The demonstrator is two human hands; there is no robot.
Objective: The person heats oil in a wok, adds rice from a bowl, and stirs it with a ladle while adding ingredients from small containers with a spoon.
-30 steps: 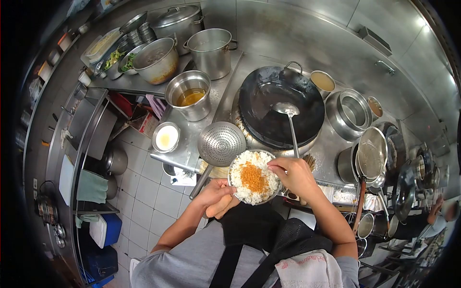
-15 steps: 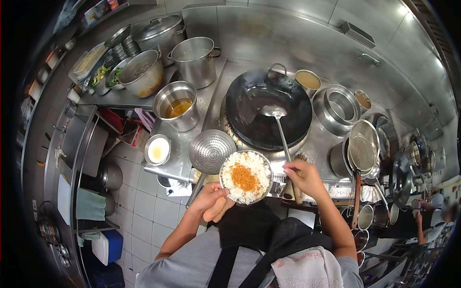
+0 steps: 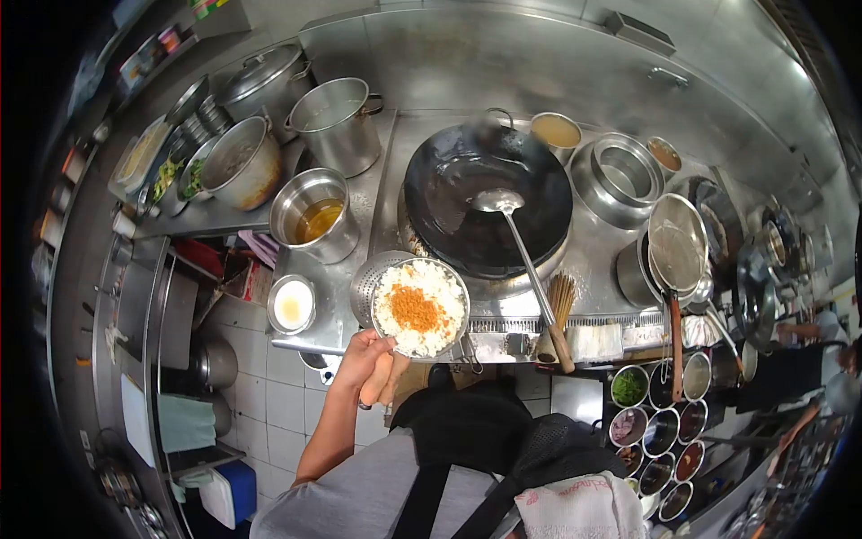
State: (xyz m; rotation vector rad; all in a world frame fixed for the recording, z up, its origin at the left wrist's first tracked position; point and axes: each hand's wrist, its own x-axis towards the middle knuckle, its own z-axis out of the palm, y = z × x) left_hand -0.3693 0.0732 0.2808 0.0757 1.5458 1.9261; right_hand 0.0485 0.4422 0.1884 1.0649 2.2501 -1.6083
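My left hand [image 3: 361, 364] grips the near edge of a metal bowl of white rice [image 3: 392, 335] with an orange-brown topping [image 3: 417, 310] at its middle. The bowl is held over part of a perforated skimmer [image 3: 366, 286]. Behind and to the right stands a black wok [image 3: 449, 229] on the stove. In it lies the head of a long ladle [image 3: 499, 200], whose wooden handle reaches past the stove's front edge. Beside that handle is a bamboo brush [image 3: 562, 296]. My right hand is out of view.
Left of the wok are a pot with yellow liquid [image 3: 310, 211], a small bowl [image 3: 292, 304] and large pots [image 3: 339, 135]. On the right are nested metal bowls [image 3: 620, 180], a strainer [image 3: 678, 242] and several ingredient containers [image 3: 628, 386]. A co-worker [image 3: 840, 359] is at the far right.
My left hand and the rice bowl have shifted left, covering more of the skimmer. My right hand, earlier near the ladle handle, has left the view. The camera view has shifted too.
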